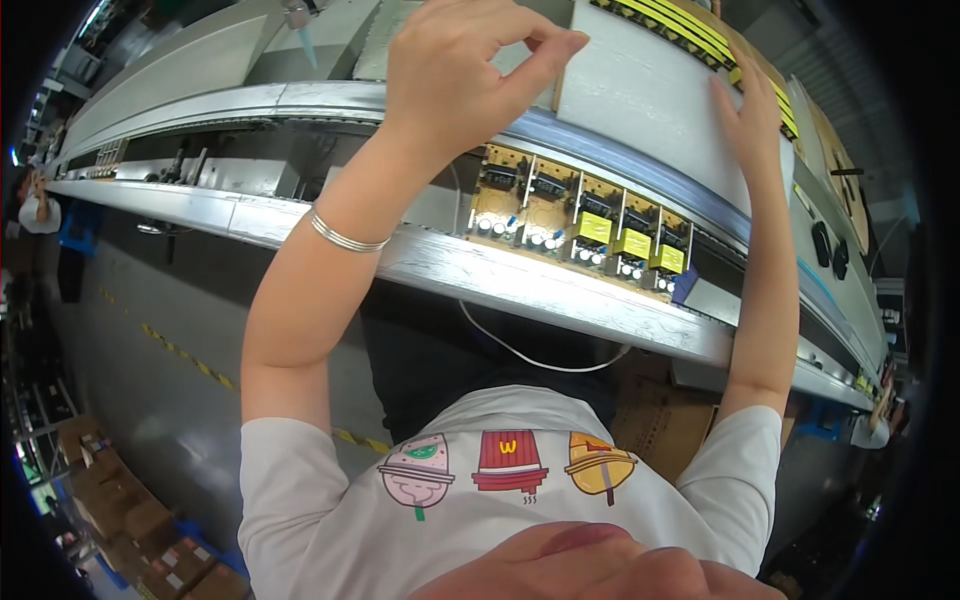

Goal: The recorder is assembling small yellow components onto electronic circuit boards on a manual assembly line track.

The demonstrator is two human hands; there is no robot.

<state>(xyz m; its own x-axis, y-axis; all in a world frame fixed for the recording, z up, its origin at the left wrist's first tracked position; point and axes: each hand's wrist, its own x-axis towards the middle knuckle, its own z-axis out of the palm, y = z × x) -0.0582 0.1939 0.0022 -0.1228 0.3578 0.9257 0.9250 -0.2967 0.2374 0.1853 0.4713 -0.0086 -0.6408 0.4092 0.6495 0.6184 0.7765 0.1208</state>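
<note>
My left hand [450,75] is raised above the conveyor with thumb and index finger pinched together. Anything between those fingertips is too small or hidden to make out. My right hand [752,115] reaches to the far right, its fingers stretched out and the thumb apart, at a row of yellow-and-black components [680,27] along a white foam sheet [640,85]. In front of me a panel of joined circuit boards [545,215] lies in the conveyor. Yellow transformers [633,243] sit on its three right-hand boards; the two left-hand boards show bare spots there.
Metal conveyor rails [480,270] run across in front of me. A pale-tipped nozzle [306,40] hangs at the back left. A white cable [530,360] loops below the near rail. Cardboard boxes [150,525] stand at the lower left. Other people are at both far ends.
</note>
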